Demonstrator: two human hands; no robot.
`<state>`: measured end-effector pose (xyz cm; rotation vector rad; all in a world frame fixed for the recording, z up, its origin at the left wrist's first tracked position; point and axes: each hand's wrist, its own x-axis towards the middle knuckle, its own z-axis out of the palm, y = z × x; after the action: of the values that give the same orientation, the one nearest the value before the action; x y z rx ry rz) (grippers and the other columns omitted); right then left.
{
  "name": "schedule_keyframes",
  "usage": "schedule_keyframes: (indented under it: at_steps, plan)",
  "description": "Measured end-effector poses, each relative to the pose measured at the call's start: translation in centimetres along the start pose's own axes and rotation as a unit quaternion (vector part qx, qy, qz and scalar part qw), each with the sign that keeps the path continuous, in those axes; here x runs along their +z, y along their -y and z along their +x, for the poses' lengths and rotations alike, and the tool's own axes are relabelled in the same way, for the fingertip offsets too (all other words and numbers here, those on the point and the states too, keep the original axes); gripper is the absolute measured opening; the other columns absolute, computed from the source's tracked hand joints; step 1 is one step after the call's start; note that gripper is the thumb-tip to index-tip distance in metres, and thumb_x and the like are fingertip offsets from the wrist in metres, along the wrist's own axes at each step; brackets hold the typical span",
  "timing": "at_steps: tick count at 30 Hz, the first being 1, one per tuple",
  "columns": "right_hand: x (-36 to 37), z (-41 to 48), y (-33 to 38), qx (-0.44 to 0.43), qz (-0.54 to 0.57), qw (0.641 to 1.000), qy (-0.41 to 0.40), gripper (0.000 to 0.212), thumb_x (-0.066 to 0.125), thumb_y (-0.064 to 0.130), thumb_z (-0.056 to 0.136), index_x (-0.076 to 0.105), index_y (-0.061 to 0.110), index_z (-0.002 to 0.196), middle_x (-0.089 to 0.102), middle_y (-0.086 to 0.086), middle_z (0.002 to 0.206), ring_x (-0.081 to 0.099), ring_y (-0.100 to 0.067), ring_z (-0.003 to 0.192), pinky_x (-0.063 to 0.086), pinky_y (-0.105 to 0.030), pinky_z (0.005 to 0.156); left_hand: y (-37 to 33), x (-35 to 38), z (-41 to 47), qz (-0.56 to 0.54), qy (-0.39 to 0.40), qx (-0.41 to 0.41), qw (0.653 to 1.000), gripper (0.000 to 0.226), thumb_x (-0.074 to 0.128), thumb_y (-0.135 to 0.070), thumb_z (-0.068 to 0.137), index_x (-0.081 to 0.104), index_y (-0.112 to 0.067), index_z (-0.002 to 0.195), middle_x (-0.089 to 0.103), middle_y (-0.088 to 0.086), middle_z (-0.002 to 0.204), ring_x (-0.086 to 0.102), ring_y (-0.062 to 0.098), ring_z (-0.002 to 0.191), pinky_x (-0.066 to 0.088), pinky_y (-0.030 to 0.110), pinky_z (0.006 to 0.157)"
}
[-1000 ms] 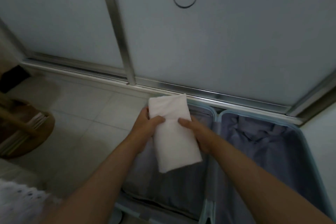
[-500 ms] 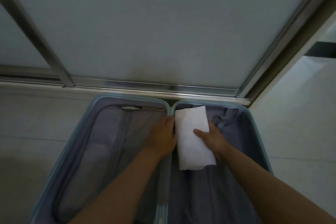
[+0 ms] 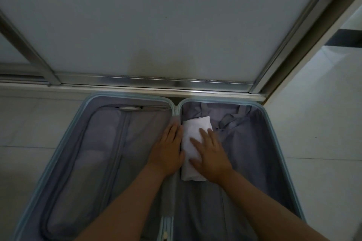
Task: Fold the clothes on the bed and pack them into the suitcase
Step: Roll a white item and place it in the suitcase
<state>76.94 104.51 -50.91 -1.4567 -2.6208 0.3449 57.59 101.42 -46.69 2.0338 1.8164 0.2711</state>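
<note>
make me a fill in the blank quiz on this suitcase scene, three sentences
The light blue hard-shell suitcase lies ____ on the floor.
The folded white cloth sits in its ____ half.
The right hand lies flat on ____ of the cloth, the left hand beside it.
Missing words: open, right, top.

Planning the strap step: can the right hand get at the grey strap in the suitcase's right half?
Probably yes: the right hand lies flat on the folded white cloth, and the grey strap sits uncovered just beyond it, nothing between.
</note>
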Motion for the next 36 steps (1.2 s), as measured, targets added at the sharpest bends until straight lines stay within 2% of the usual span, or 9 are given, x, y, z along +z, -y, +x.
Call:
schedule_keyframes:
  at_steps: [3,6,10,16,20,23,25,29,36]
  plan:
    - [0.8,-1.9,-0.2,-0.033,-0.021,0.996,0.078,0.108,0.044,0.086,0.069,0.015,0.03,0.158,-0.014,-0.014,0.164,-0.023,-0.039,0.147,0.004,-0.058,0.117,-0.2,0.1,-0.3,-0.017,-0.022,-0.002,1.0,0.079,0.042,-0.034,0.098,-0.012,-0.016,0.153,-0.018,0.002,0.161,-0.015,0.015,0.149,0.0,0.032,0.123]
    - [2.1,-2.4,-0.3,-0.021,-0.012,0.998,0.066,0.118,0.053,0.082,0.066,0.007,0.026,0.159,-0.019,-0.014,0.163,-0.025,-0.04,0.146,0.012,-0.063,0.117,-0.4,0.1,-0.9,-0.043,-0.038,-0.011,0.998,0.077,0.04,-0.034,0.1,-0.013,-0.018,0.154,-0.018,0.0,0.162,-0.01,0.015,0.149,-0.006,0.023,0.114]
    - [2.2,0.4,0.4,0.031,0.092,0.994,0.058,0.123,0.057,0.081,0.064,0.0,0.025,0.158,-0.03,-0.01,0.159,-0.037,-0.026,0.143,-0.007,-0.046,0.117,0.2,0.3,-1.0,-0.061,-0.038,-0.007,0.997,0.078,0.041,-0.033,0.099,-0.01,-0.019,0.155,-0.015,-0.001,0.162,-0.004,0.016,0.15,0.0,0.022,0.112]
    - [1.4,4.1,-0.2,0.043,0.08,0.988,0.122,0.129,0.075,0.064,0.069,-0.011,0.025,0.157,-0.036,-0.01,0.156,-0.038,-0.031,0.141,-0.007,-0.047,0.118,0.6,0.5,-0.8,-0.054,-0.034,0.002,0.998,0.076,0.043,-0.034,0.099,-0.004,-0.017,0.156,-0.013,0.001,0.163,0.0,0.017,0.149,0.007,0.027,0.118]
    - [-0.4,4.4,-0.4,0.048,0.077,0.983,0.161,0.117,0.035,0.087,0.063,-0.003,0.03,0.157,-0.029,-0.007,0.16,-0.03,-0.029,0.145,-0.007,-0.048,0.121,0.7,0.5,-0.7,-0.065,-0.042,0.003,0.997,0.075,0.043,-0.035,0.099,-0.002,-0.018,0.156,-0.011,0.0,0.163,0.003,0.018,0.15,0.011,0.027,0.117]
    - [-1.3,5.1,-0.7,0.039,0.054,0.997,0.027,0.088,0.024,0.072,0.078,0.025,0.03,0.155,0.001,-0.01,0.165,-0.002,-0.032,0.151,0.009,-0.053,0.121,0.8,0.5,-0.7,-0.071,-0.054,0.003,0.996,0.072,0.041,-0.036,0.1,0.0,-0.018,0.156,-0.007,0.0,0.163,0.007,0.018,0.149,0.013,0.026,0.116]
    - [-0.5,6.2,-0.5,0.042,-0.004,0.999,-0.001,0.084,0.027,0.07,0.085,0.016,0.03,0.157,-0.005,-0.013,0.165,-0.009,-0.032,0.151,0.003,-0.053,0.121,0.6,0.7,-0.7,-0.069,-0.065,0.005,0.995,0.071,0.04,-0.037,0.101,0.001,-0.018,0.156,-0.004,0.0,0.164,0.009,0.017,0.149,0.01,0.023,0.113]
    - [1.7,8.0,-0.2,0.079,-0.045,0.993,0.075,0.098,0.026,0.082,0.079,-0.013,0.033,0.155,-0.027,-0.011,0.16,-0.024,-0.031,0.148,-0.004,-0.056,0.118,0.8,0.7,-0.7,-0.074,-0.063,0.005,0.995,0.073,0.044,-0.035,0.099,0.001,-0.021,0.156,-0.005,-0.001,0.164,0.01,0.018,0.149,0.015,0.026,0.115]
    - [-0.1,8.7,0.5,0.098,-0.057,0.984,0.135,0.084,0.036,0.07,0.093,0.0,0.03,0.158,-0.018,-0.013,0.163,-0.014,-0.034,0.15,0.003,-0.056,0.12,1.2,-0.3,-0.5,-0.076,-0.008,-0.004,0.997,0.076,0.045,-0.043,0.098,0.0,-0.023,0.156,-0.006,-0.003,0.163,0.01,0.02,0.148,0.02,0.032,0.116]
